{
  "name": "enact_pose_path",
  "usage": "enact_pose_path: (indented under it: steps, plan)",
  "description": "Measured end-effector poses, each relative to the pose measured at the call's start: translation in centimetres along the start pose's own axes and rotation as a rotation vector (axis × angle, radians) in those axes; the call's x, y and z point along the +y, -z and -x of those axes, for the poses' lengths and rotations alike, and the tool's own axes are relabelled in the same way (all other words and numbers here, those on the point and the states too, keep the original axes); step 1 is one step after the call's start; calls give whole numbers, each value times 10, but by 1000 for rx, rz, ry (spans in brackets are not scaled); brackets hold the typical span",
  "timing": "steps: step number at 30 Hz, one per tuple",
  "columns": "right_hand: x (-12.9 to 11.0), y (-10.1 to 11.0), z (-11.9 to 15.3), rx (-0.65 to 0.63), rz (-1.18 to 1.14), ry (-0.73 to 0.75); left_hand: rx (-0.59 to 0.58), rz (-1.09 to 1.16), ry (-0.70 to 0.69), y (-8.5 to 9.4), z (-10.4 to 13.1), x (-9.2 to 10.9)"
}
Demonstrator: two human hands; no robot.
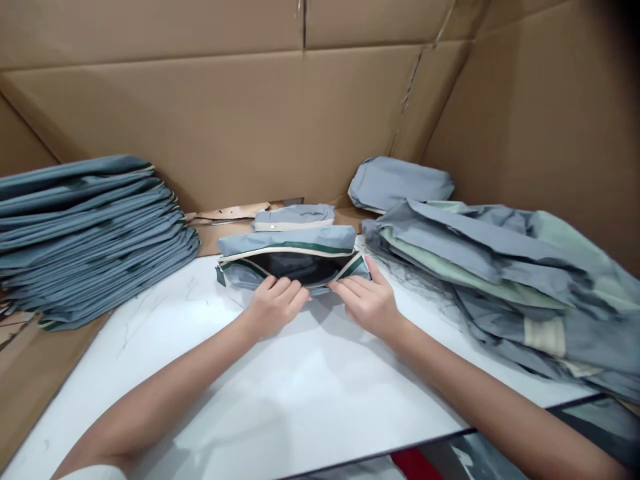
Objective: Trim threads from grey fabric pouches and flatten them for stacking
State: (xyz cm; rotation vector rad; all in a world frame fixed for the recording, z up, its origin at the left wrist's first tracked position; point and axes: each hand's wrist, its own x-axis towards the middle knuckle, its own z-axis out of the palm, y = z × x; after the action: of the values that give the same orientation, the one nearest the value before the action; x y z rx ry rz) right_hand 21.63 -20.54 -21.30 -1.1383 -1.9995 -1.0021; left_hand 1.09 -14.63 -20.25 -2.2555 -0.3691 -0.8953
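A blue-grey zippered pouch (287,239) with green and cream trim lies at the middle of the white tabletop, its mouth gaping and a dark lining showing inside. My left hand (276,305) has its fingers closed over the near edge of the opening, left of centre. Gripping the same edge farther right is my right hand (367,300), its thumb raised beside the pouch's right end. A dark green tab hangs at the pouch's left end. Both hands' fingertips are partly hidden inside or behind the fabric.
Folded blue fabric pieces (100,240) form a tall stack at the left. Grey and pale green fabric (500,267) is heaped at the right, with a rounded grey bundle (400,185) behind. A smaller grey piece (295,215) lies beyond the pouch. Cardboard walls (225,120) enclose the back.
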Motion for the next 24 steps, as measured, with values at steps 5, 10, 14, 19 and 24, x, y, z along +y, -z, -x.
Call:
enact_pose_path:
  steps: [5,10,14,19,24]
  plan:
    - [-18,7,-20,-8,-130,-70,17,11,114,21,1,-3]
    - [-29,15,-35,-43,-247,-97,-26,-18,133,33,9,-5]
    - [-32,12,-38,-51,-342,-115,-24,-56,95,36,18,-5]
    - [-32,3,-36,-13,-376,-150,-39,-67,30,39,26,-6]
    - [-44,0,-33,-23,-419,-172,-14,12,102,41,30,-5]
